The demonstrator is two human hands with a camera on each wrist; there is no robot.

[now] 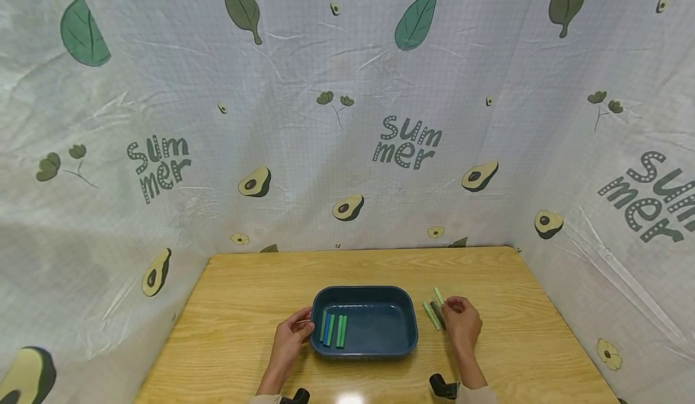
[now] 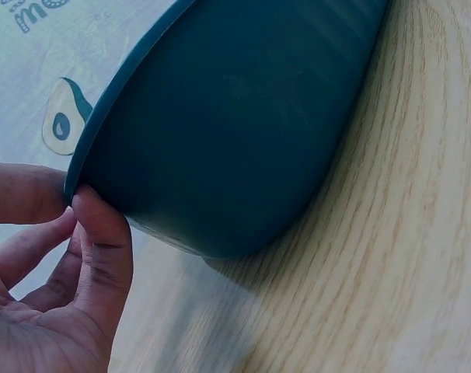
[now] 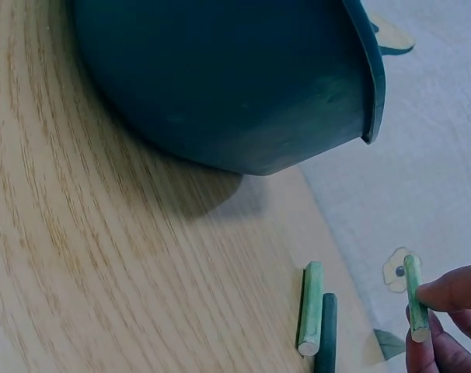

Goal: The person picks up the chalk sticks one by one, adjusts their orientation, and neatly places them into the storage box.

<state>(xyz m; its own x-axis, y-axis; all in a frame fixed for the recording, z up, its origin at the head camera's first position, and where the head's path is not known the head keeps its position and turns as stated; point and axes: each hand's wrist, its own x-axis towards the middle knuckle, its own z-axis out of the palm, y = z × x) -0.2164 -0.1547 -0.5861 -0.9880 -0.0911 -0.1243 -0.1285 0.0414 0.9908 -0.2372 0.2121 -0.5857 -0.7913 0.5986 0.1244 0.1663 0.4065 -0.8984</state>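
Observation:
A dark blue-green tray [image 1: 361,354] stands on the table with several green and blue chalk sticks [image 1: 340,331] lying side by side in its left part. My left hand [image 1: 288,337] pinches the tray's left rim between thumb and fingers, as the left wrist view shows close up. To the right of the tray, my right hand [image 1: 463,321] holds a light green chalk stick [image 3: 414,299] by thumb and fingertips. Below that hand, another light green chalk stick [image 3: 310,307] and a dark green chalk stick [image 3: 326,334] lie next to each other on the table.
The wooden table [image 1: 255,283] ends at the back against a hanging white sheet [image 1: 304,151] printed with avocados, leaves and lettering. The same sheet rises along both sides. Black wrist-worn devices [image 1: 442,386] show at the lower edge of the head view.

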